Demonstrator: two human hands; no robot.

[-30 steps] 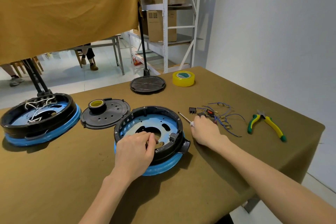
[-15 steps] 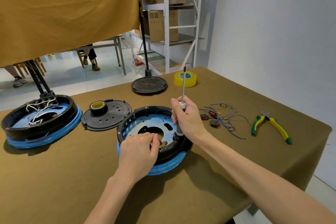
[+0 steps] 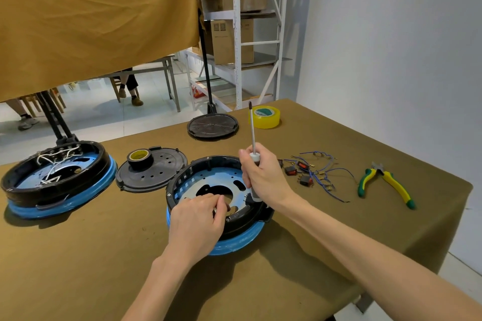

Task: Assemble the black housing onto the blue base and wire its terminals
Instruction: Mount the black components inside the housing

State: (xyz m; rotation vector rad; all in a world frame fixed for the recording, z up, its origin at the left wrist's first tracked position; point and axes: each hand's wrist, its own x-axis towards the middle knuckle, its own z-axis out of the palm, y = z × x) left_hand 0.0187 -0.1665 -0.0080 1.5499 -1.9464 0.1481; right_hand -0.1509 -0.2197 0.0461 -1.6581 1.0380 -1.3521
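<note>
While the right hand (image 3: 263, 177) grips a screwdriver (image 3: 252, 133) and the left hand (image 3: 198, 221) pinches inside the black housing (image 3: 182, 177), pliers (image 3: 386, 186) lie nearby.

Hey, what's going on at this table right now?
A person is assembling a round unit: the black housing already sits on the blue base. The left hand rests on its near rim, while the right hand grips a screwdriver, shaft pointing up. Loose wires and pliers lie unused nearby.

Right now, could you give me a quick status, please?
Right hand grips screwdriver, tip up. Left hand rests on black housing.
</note>
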